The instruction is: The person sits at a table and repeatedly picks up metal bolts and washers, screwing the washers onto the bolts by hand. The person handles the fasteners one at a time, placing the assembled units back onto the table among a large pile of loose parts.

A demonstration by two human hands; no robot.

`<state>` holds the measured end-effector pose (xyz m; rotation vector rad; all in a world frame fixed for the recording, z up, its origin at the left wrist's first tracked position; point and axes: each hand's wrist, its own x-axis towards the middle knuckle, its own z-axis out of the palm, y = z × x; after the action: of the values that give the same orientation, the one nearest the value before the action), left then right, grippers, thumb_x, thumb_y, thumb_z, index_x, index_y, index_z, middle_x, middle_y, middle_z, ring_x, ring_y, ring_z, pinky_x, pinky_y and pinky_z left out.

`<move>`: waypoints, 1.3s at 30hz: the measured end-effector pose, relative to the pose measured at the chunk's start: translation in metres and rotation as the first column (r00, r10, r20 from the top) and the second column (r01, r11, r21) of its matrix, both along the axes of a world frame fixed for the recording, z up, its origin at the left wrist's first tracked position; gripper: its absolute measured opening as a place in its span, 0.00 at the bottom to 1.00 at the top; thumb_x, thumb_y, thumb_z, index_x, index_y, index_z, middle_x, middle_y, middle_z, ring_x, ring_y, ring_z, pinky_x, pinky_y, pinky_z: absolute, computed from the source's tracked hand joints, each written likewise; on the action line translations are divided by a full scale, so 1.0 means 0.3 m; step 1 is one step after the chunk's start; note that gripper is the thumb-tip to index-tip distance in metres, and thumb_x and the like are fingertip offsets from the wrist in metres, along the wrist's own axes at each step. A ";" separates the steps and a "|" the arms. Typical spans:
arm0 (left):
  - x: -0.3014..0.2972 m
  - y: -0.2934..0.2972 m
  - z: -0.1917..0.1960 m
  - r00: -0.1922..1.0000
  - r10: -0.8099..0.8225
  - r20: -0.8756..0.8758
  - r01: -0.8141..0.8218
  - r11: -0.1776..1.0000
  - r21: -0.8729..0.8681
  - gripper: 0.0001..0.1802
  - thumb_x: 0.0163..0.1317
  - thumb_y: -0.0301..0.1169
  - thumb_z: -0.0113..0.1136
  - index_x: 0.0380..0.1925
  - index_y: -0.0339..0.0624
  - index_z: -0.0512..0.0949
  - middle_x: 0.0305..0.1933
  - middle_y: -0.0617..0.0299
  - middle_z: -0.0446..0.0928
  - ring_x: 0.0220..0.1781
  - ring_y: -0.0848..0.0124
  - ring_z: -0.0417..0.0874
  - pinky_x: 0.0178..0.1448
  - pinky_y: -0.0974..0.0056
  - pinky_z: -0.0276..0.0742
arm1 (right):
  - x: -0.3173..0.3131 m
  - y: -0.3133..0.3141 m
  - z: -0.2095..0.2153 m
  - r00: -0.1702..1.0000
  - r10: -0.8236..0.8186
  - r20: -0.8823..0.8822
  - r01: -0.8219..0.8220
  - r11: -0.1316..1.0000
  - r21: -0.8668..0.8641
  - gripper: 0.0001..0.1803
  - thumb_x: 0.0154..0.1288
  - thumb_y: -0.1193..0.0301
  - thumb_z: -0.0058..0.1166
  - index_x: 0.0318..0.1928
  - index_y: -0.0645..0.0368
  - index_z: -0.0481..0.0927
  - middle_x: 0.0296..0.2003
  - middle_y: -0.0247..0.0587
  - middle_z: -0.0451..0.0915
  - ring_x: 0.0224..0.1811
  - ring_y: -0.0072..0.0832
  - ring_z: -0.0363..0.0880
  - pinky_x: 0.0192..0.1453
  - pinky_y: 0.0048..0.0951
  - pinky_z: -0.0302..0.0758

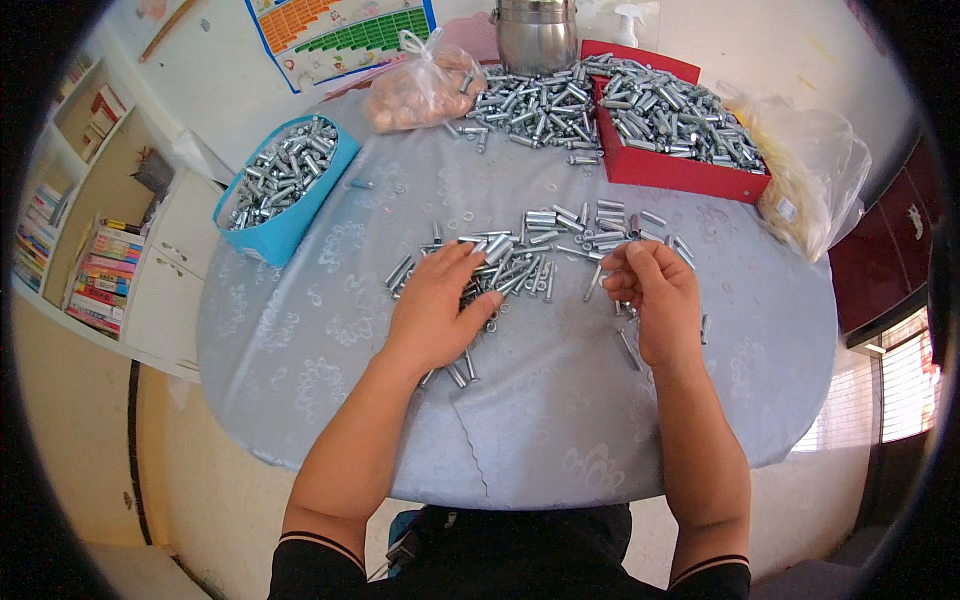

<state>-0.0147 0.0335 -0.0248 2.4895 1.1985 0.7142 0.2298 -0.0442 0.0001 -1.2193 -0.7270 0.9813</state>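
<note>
A loose pile of silver metal bolts and sleeves (525, 275) lies across the middle of the table, with small nuts among them. My left hand (432, 308) rests palm down on the pile's left part, fingers stretched and thumb apart, covering some pieces. At the pile's right side my right hand (655, 300) is closed, thumb and fingertips pressed together. What it pinches, if anything, is hidden by the fingers. A slim bolt (593, 283) shows just left of those fingertips. Several sleeves (610, 218) lie beyond the right hand, and a few bolts (463, 372) lie close to my left wrist.
A blue bin (285, 235) of bolts stands at the left. Farther back are a knotted clear bag (420, 85), a heap of bolts (540, 108), a steel pot (537, 38), a red box (680, 180) full of bolts and another plastic bag (810, 190). A grey cloth (560, 400) covers the table.
</note>
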 end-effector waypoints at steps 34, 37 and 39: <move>-0.030 -0.059 0.103 0.951 -0.263 0.162 0.261 0.965 0.032 0.08 0.49 0.23 0.66 0.31 0.41 0.83 0.38 0.60 0.81 0.38 0.61 0.78 0.44 0.60 0.73 | -0.021 0.016 -0.029 0.961 -0.028 0.274 0.027 1.000 0.008 0.10 0.70 0.69 0.52 0.37 0.63 0.79 0.32 0.35 0.82 0.30 0.18 0.76 0.36 0.21 0.74; -0.055 -0.059 0.111 0.933 -0.342 0.109 0.342 0.940 0.021 0.09 0.46 0.22 0.64 0.30 0.43 0.83 0.37 0.61 0.80 0.39 0.59 0.77 0.45 0.59 0.73 | -0.021 0.016 -0.033 0.964 -0.026 0.266 0.019 0.999 0.026 0.10 0.70 0.69 0.52 0.37 0.63 0.79 0.32 0.35 0.82 0.30 0.18 0.75 0.36 0.21 0.74; -0.071 -0.058 0.113 0.941 -0.326 0.087 0.328 0.945 -0.007 0.11 0.44 0.21 0.63 0.30 0.44 0.83 0.36 0.61 0.79 0.41 0.59 0.76 0.46 0.58 0.73 | -0.020 0.016 -0.035 0.964 -0.024 0.264 0.017 0.999 0.031 0.10 0.70 0.68 0.52 0.37 0.63 0.79 0.32 0.35 0.82 0.30 0.18 0.75 0.36 0.21 0.74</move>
<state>-0.0360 0.0161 0.0090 2.5243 0.7305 0.7017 0.2239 -0.0394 -0.0105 -1.3455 -0.9319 0.7958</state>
